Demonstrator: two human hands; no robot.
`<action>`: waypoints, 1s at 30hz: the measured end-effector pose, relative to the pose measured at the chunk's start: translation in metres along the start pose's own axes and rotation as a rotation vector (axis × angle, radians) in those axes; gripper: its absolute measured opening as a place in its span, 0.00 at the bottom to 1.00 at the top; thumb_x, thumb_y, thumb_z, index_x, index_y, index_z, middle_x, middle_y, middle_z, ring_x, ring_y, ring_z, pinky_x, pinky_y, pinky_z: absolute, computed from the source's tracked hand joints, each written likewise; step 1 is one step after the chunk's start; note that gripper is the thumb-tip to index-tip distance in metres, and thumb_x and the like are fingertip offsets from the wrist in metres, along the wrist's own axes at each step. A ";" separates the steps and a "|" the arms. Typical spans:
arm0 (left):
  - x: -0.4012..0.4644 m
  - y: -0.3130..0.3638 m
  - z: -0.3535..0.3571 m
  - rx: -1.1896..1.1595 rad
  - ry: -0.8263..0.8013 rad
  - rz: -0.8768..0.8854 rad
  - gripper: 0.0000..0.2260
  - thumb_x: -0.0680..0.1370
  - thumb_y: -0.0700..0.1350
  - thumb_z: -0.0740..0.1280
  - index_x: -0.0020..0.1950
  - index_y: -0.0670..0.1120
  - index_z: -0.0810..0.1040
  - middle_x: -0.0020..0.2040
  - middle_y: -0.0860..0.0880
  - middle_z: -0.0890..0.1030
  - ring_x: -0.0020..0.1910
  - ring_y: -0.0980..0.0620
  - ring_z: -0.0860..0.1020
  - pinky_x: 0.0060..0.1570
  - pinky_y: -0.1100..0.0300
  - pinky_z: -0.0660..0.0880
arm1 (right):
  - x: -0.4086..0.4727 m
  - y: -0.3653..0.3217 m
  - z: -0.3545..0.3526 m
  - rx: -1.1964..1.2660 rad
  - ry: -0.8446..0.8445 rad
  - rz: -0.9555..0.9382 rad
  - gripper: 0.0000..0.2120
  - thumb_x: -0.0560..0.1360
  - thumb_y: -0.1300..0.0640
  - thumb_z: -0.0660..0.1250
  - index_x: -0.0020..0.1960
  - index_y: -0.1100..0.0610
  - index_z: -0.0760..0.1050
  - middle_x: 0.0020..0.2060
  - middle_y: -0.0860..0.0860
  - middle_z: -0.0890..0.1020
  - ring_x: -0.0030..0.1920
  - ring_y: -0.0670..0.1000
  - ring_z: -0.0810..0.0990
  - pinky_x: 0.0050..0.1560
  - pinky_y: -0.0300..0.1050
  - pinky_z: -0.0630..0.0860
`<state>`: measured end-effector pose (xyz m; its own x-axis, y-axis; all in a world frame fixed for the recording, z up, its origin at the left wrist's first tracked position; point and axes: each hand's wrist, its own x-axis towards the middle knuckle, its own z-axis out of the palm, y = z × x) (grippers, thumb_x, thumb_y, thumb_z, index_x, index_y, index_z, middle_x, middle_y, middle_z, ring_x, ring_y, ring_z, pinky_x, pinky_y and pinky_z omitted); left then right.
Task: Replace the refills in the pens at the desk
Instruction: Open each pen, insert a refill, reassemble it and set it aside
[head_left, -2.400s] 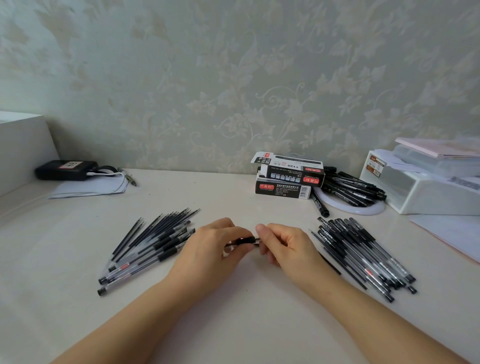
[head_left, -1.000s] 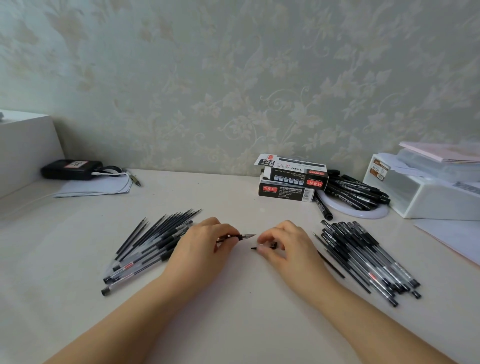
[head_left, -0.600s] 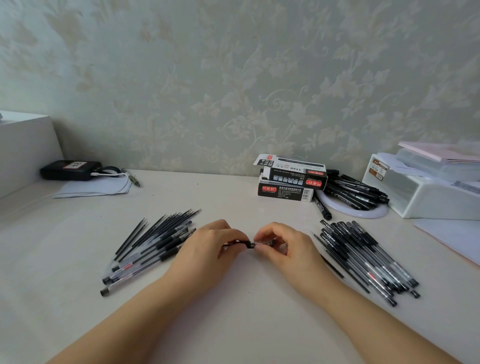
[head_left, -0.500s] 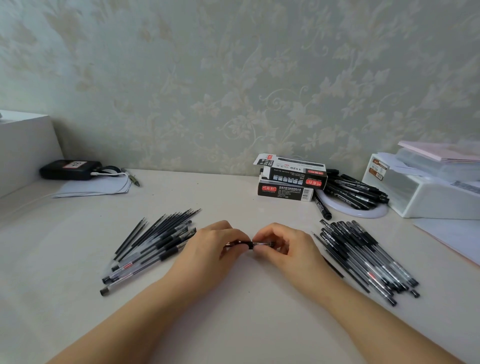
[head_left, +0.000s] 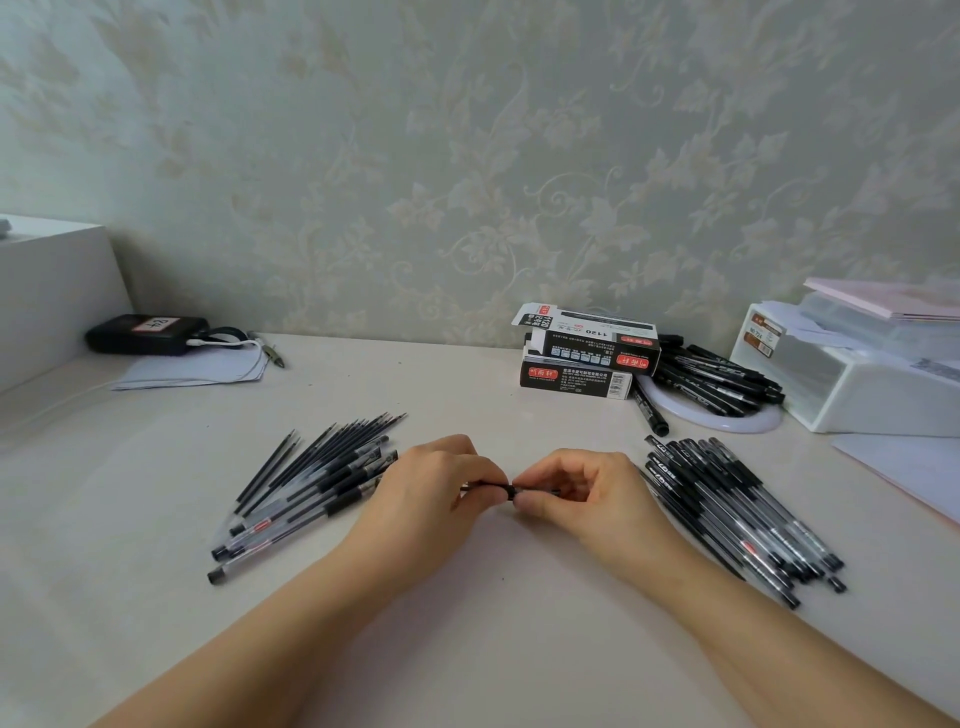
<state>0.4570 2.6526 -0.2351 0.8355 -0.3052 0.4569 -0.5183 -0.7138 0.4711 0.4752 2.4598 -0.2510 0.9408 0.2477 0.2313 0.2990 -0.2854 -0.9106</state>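
Note:
My left hand (head_left: 434, 499) and my right hand (head_left: 582, 499) meet at the middle of the desk, both pinching one black pen (head_left: 506, 488) held level between them. Only a short piece of the pen shows between the fingertips; the rest is hidden in the hands. A fan of pens and loose black refills (head_left: 311, 478) lies to the left of my left hand. A heap of black pens (head_left: 727, 514) lies to the right of my right hand.
Two stacked black-and-white refill boxes (head_left: 582, 358) stand at the back centre, next to a white plate with black pens (head_left: 727, 389). A white drawer box (head_left: 857, 374) is at the back right, a black device with cable on papers (head_left: 156, 338) at the back left.
A second ago my hands were apart, each holding a separate pen part. They have come together and the parts are now joined between my fingertips.

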 end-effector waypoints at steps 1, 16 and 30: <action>0.000 0.000 0.000 -0.003 0.001 0.000 0.05 0.77 0.46 0.69 0.49 0.54 0.85 0.41 0.54 0.77 0.38 0.55 0.75 0.41 0.57 0.72 | 0.000 -0.001 0.000 0.009 -0.002 0.000 0.05 0.69 0.60 0.78 0.43 0.52 0.85 0.39 0.50 0.87 0.45 0.57 0.84 0.52 0.51 0.80; -0.004 0.013 0.011 -0.430 -0.058 0.043 0.17 0.82 0.42 0.61 0.69 0.56 0.73 0.50 0.54 0.76 0.46 0.55 0.78 0.47 0.62 0.76 | 0.001 -0.012 0.011 0.412 0.200 0.107 0.09 0.79 0.52 0.65 0.48 0.57 0.78 0.41 0.52 0.85 0.44 0.49 0.84 0.44 0.40 0.76; -0.001 -0.011 0.004 -0.028 0.097 -0.104 0.09 0.78 0.41 0.67 0.49 0.54 0.83 0.42 0.59 0.78 0.37 0.59 0.76 0.37 0.71 0.68 | 0.016 -0.022 -0.075 -0.898 0.437 0.079 0.10 0.80 0.51 0.63 0.44 0.54 0.79 0.34 0.49 0.81 0.37 0.55 0.77 0.36 0.47 0.72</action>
<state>0.4626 2.6581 -0.2441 0.8644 -0.1669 0.4742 -0.4355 -0.7199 0.5404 0.4960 2.4006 -0.2017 0.8853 -0.1133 0.4510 0.0727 -0.9242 -0.3750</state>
